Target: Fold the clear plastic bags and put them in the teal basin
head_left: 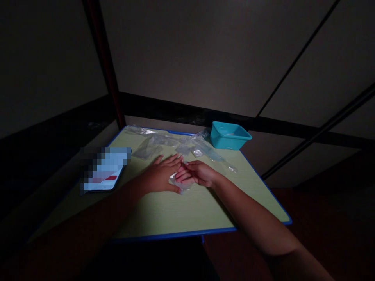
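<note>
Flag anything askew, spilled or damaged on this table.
Clear plastic pieces lie crumpled and strewn across the far part of the table, which looks untidy. The teal basin sits upright; no spill shows.

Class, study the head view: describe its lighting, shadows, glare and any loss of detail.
Head view: dim overall, the corners sinking nearly to black; the screen glows brightest, partly masked by coarse pixel blocks; small white glints on the clear plastic; soft shadow on the tabletop beside the right forearm; the left forearm darkens towards the frame's bottom; wall lines slant, whether from lens or tilt I can't tell.
</note>
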The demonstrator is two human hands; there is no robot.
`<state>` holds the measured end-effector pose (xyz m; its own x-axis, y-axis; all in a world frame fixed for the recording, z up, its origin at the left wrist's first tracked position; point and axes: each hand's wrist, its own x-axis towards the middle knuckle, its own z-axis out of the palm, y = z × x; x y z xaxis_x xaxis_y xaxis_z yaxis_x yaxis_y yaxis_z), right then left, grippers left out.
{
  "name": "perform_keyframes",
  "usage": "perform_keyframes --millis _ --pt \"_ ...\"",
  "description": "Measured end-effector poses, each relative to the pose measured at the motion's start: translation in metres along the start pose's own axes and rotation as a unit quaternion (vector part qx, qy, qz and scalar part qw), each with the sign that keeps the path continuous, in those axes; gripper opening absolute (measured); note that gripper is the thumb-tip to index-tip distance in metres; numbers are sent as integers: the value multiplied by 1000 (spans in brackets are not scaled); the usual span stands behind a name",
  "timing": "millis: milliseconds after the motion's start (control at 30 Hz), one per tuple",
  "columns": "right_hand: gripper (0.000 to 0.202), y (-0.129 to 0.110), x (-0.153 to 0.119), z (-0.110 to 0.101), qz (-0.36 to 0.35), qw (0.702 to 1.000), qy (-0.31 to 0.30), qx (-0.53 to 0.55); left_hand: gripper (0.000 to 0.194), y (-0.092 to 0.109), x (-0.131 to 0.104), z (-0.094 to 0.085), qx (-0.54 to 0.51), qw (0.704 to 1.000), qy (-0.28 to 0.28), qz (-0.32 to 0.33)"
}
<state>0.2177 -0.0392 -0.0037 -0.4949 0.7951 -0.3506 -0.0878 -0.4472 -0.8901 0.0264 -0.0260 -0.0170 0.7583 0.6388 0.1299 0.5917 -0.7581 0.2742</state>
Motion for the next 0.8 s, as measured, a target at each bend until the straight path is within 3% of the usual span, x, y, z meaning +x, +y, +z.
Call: perform_keyframes --millis 67,167,267,400,500,633,800 --pt "36 1 4 -3 42 999 8 26 93 2 1 -4 -26 999 35 -7" --pt "38 0 5 -7 69 996 13 48 78 8 3 -9 -150 982 115 6" --pt "39 -4 3 -8 47 997 5 54 68 10 5 -10 -316 924 214 -5" --pt "43 -8 2 -6 -37 993 -3 109 73 4 11 -6 -451 837 303 -67" --pt "46 -4 5 -2 -32 993 -40 108 70 -1 15 -4 -484 810 323 -78" --pt "43 4 8 2 -20 996 -44 70 65 -2 17 -3 -484 809 323 -83" --pt "41 5 8 -4 -59 996 -48 39 64 -5 16 -4 -489 800 333 -97"
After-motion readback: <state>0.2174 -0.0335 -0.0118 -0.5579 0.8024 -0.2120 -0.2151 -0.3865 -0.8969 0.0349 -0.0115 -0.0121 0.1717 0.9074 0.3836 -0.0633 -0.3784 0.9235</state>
